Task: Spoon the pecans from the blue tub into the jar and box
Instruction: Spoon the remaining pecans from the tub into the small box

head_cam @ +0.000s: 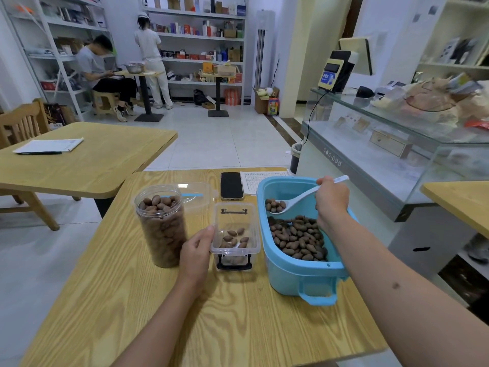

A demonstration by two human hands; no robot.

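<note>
Pecans (297, 238) lie in the blue tub (296, 274) at your right; your right hand (331, 198) grips a loaded white spoon (293, 201) above them, your left hand (197, 249) holds the clear box (235, 250), beside the full jar (161, 226)

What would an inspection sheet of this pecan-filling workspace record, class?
Surface: light wooden table.
Job's things: clear plastic jar full; small clear box holds few pecans; blue plastic tub partly filled.
Clutter: black phone, white keyboard, clear lid.
Hands: left hand holds the box; right hand grips loaded white spoon.
Cables: black cable at counter.
Surroundings: glass counter, shelves, two people.
</note>
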